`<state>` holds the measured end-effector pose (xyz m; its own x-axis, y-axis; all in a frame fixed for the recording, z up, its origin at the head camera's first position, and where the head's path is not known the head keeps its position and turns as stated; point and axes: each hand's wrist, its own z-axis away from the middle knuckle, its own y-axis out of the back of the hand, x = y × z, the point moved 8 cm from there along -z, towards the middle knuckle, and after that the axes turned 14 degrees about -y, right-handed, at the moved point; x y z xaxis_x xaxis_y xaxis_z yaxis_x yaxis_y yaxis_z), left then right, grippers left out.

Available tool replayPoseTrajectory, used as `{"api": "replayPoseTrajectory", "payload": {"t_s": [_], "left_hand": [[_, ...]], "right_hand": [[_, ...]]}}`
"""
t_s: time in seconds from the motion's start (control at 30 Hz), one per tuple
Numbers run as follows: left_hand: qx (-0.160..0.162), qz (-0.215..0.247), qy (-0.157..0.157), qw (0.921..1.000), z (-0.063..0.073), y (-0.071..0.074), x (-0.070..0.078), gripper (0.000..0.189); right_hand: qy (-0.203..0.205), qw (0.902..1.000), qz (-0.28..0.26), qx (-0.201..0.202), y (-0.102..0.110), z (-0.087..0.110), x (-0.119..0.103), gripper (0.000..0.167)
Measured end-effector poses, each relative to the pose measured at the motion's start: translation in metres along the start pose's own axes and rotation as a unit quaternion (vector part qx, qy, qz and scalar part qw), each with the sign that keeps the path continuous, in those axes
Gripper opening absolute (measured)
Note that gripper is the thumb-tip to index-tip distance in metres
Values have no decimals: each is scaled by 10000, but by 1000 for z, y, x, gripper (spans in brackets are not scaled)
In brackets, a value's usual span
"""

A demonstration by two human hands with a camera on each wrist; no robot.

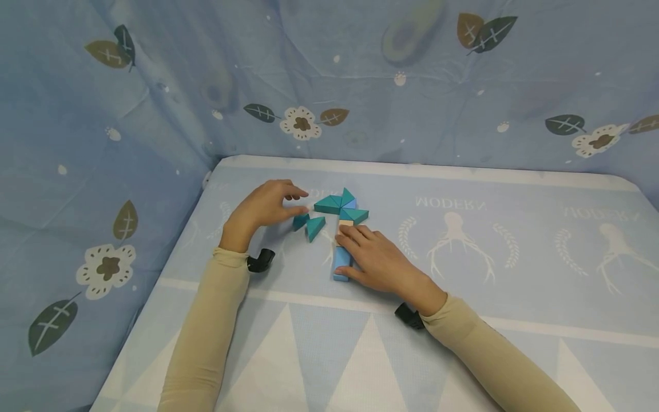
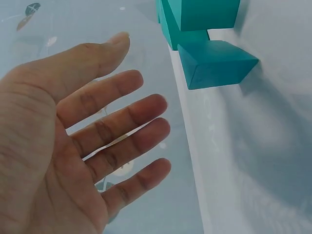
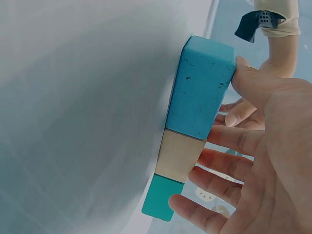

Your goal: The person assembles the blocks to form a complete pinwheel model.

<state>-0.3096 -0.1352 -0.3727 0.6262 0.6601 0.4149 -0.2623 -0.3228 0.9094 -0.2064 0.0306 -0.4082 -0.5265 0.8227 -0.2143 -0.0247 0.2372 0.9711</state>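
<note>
My right hand lies over a row of blocks in the head view, fingers fairly straight. Its thumb rests at the near end of a long blue block. Its fingertips reach along the side of a natural wood block and a teal block in the right wrist view. Teal triangular blocks and a lighter blue triangle fan out at the row's far end. My left hand hovers with spread fingers and nothing in them. Close by its thumb sit two loose teal triangular blocks.
The blocks stand on a pale blue and white patterned table cover. A blue curtain with leaves and flowers hangs behind and to the left. Black wrist devices are strapped on below both hands.
</note>
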Motion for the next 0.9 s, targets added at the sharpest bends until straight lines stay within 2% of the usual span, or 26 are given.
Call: {"api": "replayPoseTrajectory", "payload": {"t_s": [0.3, 0.43, 0.6, 0.7, 0.8, 0.9], "left_hand": [[78, -134, 196, 9997, 5, 7, -12, 42], [60, -174, 101, 9998, -1, 4, -11, 40], [-15, -186, 17, 9998, -11, -10, 1, 38], [26, -330, -219, 9992, -12, -17, 11, 37], [153, -521, -481, 9974, -5, -23, 20, 36], [247, -654, -673, 9953, 8, -27, 24, 39]], "right_hand": [[10, 10000, -4, 0, 1, 1, 4, 64], [-21, 10000, 31, 20, 3, 1, 6, 64], [-22, 10000, 9, 48, 3, 3, 9, 63], [-23, 10000, -4, 23, 1, 3, 8, 63], [-4, 10000, -11, -18, -1, 1, 6, 64], [76, 10000, 23, -32, -2, 0, 3, 63]]}}
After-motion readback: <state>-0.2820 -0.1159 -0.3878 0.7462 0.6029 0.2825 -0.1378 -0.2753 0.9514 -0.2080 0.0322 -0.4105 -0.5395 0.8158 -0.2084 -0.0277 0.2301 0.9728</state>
